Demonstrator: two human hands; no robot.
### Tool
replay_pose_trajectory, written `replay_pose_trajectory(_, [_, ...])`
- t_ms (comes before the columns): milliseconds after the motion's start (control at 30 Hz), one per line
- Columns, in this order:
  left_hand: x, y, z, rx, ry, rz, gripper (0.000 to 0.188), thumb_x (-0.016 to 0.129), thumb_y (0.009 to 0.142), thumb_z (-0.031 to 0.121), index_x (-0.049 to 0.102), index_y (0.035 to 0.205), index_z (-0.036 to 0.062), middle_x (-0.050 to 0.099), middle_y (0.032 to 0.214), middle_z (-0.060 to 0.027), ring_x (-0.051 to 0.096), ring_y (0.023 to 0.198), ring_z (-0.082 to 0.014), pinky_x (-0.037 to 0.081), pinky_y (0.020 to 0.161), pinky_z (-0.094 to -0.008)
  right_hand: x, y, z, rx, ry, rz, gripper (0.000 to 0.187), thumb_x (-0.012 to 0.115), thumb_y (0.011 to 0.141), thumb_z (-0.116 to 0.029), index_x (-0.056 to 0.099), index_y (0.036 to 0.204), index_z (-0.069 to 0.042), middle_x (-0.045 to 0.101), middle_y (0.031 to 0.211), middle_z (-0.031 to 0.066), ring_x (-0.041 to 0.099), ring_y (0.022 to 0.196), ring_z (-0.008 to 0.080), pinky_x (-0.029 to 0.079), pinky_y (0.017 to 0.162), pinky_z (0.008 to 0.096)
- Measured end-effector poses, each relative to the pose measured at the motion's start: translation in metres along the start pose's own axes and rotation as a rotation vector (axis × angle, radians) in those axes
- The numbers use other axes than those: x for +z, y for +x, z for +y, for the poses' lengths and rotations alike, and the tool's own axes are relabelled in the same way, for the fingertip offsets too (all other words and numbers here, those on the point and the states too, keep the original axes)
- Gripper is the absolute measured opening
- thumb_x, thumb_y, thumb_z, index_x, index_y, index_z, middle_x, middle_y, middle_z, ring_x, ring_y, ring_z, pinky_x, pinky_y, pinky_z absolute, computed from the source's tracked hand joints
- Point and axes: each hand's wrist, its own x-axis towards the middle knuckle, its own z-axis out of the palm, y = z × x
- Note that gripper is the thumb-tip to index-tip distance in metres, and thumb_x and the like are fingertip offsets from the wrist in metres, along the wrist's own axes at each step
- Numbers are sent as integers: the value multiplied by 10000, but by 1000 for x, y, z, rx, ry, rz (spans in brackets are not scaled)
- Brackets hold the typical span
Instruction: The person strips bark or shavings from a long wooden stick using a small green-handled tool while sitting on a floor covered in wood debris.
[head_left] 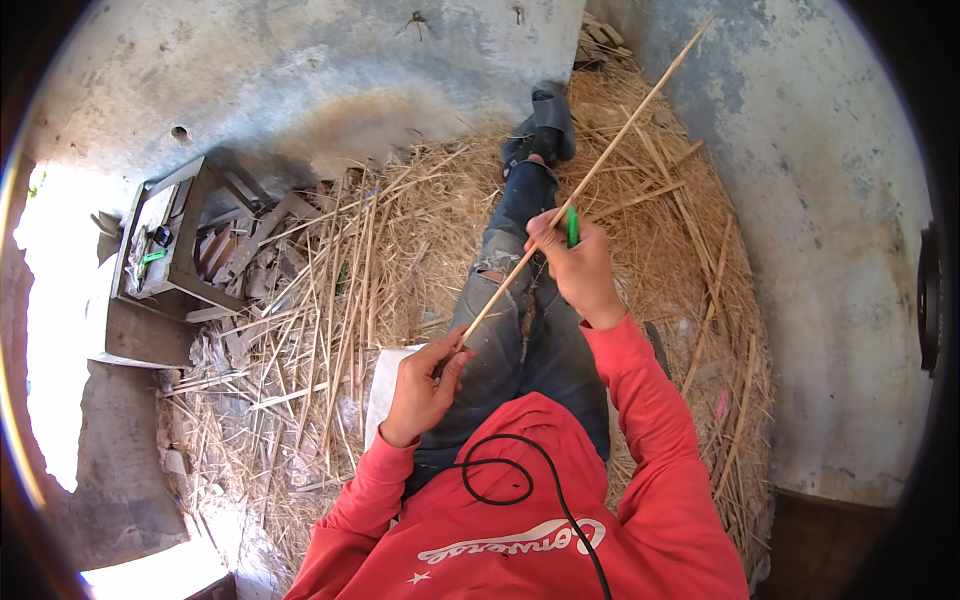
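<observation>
A long, thin, pale wooden stick (pixel 629 128) slants across my legs, from low on the left to high on the right. Its near end is gripped by my left hand (pixel 420 385), fingers closed around it above my thigh. Farther along, my right hand (pixel 582 265) is closed at the stick, with a green-handled tool (pixel 572 227) in its grip. Only the green handle shows; any blade is hidden by the fingers and the stick. Beyond my right hand, the stick narrows to its far tip near the wall.
Shavings and loose strips (pixel 345 330) cover the floor around my outstretched legs (pixel 520 215). To the left stands a worn wooden frame (pixel 200 285) with small objects on top. Stained walls (pixel 820 200) rise ahead and on the right. A black cable (pixel 545 455) lies over my red sweatshirt.
</observation>
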Motion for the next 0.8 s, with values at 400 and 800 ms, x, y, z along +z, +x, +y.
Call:
replay_pose_trajectory(400, [7,4,-8,132,164,265,252,705,1012,55,750,1243,-35,761,791,-88,612,625,-70,460,545,-258,34,-70,22,-186,-805,-331,497,501,1084,-520,657,1080,-47,656,673,259,670,669,498,519,607,591])
replay_pose_trajectory(800, [10,-10,9,263,323,232,235,710,982,0,762,1208,-35,746,800,-127,680,647,-154,505,587,-280,33,-58,35,-351,-966,-328,438,518,1103,-434,650,971,-38,619,616,227,667,627,460,495,559,559])
